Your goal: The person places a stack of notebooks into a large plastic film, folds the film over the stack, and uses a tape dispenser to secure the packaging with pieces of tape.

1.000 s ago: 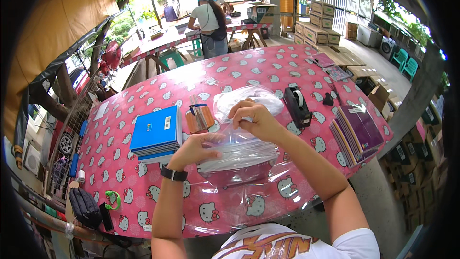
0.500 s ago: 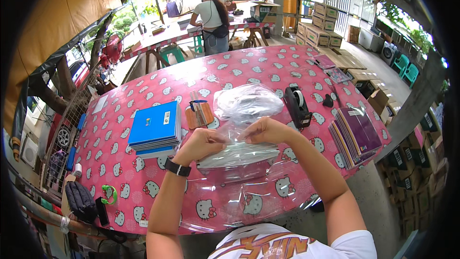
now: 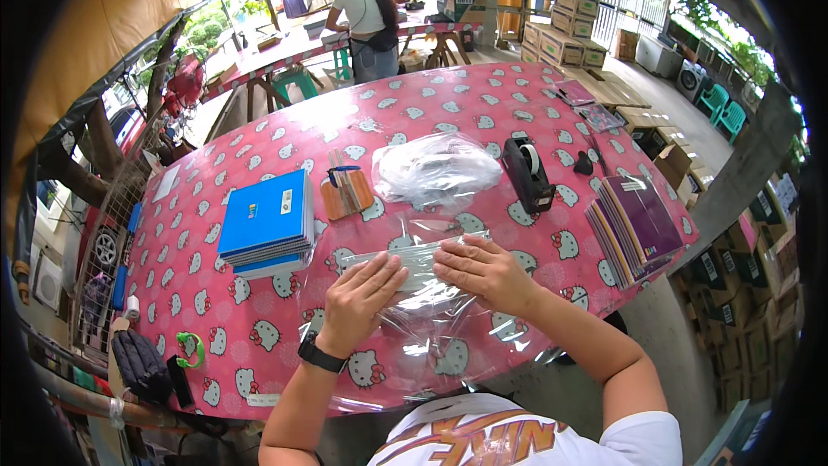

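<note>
A clear plastic sheet [image 3: 423, 324] lies over a flat bundle [image 3: 421, 266] in front of me, its surface pale and shiny under the film. What the bundle is made of I cannot make out. My left hand [image 3: 362, 293], a dark watch on its wrist, presses flat on the bundle's left part with fingers stretched. Over the right part my right hand [image 3: 485, 272] lies flat in the same way, fingers pointing inward. Neither hand grips anything. Just beyond sits a heap of clear plastic [image 3: 435, 168].
Blue spiral notebooks [image 3: 266, 211] are stacked at left, purple notebooks [image 3: 640, 220] at right. A wooden block with pens [image 3: 345, 192] and a black tape dispenser [image 3: 528, 174] stand beyond my hands. A phone [image 3: 179, 382] lies near left. Another person [image 3: 371, 30] stands at a far table.
Both hands have gone from pinching the plastic at the bundle's far edge to lying flat on top, fingers spread out. The film now lies down over the bundle.
</note>
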Demonstrator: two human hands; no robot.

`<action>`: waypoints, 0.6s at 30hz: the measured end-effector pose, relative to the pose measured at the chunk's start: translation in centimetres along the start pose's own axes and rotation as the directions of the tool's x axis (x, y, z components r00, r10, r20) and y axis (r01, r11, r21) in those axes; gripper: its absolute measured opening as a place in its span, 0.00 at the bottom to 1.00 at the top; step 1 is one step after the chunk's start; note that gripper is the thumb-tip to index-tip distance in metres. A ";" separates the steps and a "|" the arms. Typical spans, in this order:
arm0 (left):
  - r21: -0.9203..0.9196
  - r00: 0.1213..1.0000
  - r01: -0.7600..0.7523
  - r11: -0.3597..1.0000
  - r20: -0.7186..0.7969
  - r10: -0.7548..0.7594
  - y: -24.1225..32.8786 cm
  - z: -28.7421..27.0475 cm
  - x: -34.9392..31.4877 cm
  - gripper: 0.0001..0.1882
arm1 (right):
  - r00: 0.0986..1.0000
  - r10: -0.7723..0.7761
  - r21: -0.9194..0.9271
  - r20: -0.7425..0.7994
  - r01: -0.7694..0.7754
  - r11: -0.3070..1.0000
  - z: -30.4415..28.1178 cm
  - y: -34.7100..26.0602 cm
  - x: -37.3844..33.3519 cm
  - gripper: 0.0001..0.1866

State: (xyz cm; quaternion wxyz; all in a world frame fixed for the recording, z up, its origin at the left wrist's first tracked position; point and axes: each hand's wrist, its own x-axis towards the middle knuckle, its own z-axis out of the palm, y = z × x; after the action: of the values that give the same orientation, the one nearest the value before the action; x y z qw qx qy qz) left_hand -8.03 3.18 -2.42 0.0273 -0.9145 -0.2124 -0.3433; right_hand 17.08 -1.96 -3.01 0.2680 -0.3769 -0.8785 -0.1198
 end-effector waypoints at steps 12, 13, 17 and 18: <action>-0.091 0.993 0.116 0.989 0.031 -0.114 0.6 -1.9 1.0 0.12 | 0.995 0.102 0.227 0.011 -0.102 0.969 -1.8 -0.6 2.0 0.07; -0.120 0.990 0.129 0.984 0.069 -0.121 0.1 -2.0 1.4 0.12 | 0.989 0.144 0.306 0.025 -0.145 0.941 -1.8 -0.2 2.3 0.08; -0.095 0.935 0.327 0.940 0.179 -0.307 -0.7 -2.5 5.0 0.15 | 0.819 0.272 0.413 0.506 -0.507 0.756 -3.7 1.6 5.3 0.10; -0.076 0.921 0.367 0.927 0.169 -0.351 -1.3 -2.6 6.0 0.16 | 0.726 0.314 0.356 0.611 -0.607 0.711 -4.1 2.1 6.2 0.16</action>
State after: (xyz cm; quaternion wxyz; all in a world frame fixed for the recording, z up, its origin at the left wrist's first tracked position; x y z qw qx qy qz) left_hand -6.08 6.05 3.27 -0.1008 -0.8837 -0.3594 -0.2824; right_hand 16.63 1.48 3.89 0.1422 -0.5194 -0.7848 0.3068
